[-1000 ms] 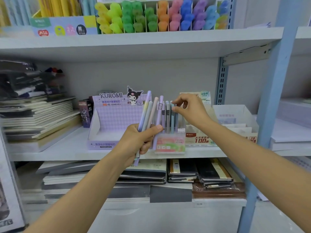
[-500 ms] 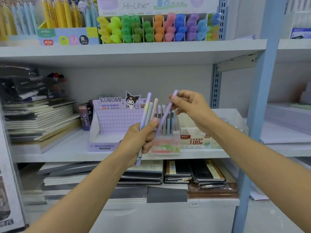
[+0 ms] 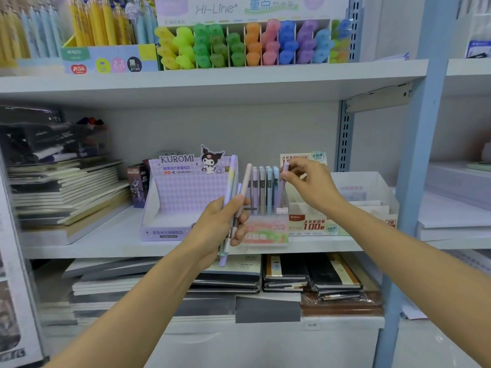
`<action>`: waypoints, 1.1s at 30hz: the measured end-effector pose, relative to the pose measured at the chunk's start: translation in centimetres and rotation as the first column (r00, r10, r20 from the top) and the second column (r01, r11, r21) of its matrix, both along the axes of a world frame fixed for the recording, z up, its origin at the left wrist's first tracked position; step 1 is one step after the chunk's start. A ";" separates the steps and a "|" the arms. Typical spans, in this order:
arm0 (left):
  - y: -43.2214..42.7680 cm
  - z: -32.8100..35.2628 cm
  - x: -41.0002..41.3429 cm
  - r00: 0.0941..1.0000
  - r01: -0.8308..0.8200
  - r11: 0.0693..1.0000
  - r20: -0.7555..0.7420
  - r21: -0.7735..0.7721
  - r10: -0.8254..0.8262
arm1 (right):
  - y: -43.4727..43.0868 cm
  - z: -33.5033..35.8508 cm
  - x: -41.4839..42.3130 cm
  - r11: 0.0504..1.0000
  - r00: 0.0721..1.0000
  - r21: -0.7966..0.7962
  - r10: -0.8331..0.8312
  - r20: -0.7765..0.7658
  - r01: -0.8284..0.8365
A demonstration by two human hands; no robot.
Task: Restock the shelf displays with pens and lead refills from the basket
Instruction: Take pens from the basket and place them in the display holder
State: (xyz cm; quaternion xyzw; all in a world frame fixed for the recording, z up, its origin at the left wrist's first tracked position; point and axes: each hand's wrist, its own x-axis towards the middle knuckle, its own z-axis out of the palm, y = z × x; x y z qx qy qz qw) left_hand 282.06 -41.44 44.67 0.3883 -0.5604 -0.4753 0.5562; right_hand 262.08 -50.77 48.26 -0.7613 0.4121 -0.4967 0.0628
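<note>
Notebooks point(image 3: 66, 192) lay stacked at the left. Dark books point(image 3: 313, 277) lay lower, nearer. Highlighters point(image 3: 239, 46) stood high, farther back. A blue post point(image 3: 425, 155) rose right.

Just two slim, bare forearms point(image 3: 138, 301) here, plus a bare left hand point(image 3: 220, 224) and right hand point(image 3: 310, 187); any sleeves sit out of frame.

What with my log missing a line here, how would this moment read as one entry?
right hand: pinches lilac pen, tip in pen holder | left hand: grips spare pens | stage: restocking unfinished
</note>
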 end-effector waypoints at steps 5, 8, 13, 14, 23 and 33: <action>-0.4 -0.4 0.3 1.000 0.012 1.000 -0.013 -0.003 -0.012 | -0.5 0.4 0.3 1.000 0.999 0.026 -0.007 -0.044 0.008; -0.6 -0.6 0.3 0.999 0.028 0.999 -0.014 -0.017 -0.028 | -0.9 0.1 0.9 1.000 1.000 0.003 -0.017 0.005 0.017; -0.7 -0.8 0.5 0.999 0.049 0.999 0.005 -0.014 -0.049 | -1.8 -0.5 1.1 0.993 0.991 0.003 -0.120 -0.055 0.121; -0.7 -0.9 0.5 0.999 0.054 0.998 0.011 -0.012 -0.053 | -1.5 -0.5 1.1 0.993 0.992 -0.008 -0.120 -0.037 0.120; 0.4 -0.6 -0.8 0.990 0.056 0.998 0.127 -0.013 -0.054 | 2.9 0.5 1.6 0.735 0.785 0.320 0.456 0.418 -0.598; 1.4 0.8 0.8 0.983 -0.158 0.987 -0.091 0.037 0.161 | 4.3 -0.2 -2.9 0.741 0.782 0.389 0.287 0.552 -0.547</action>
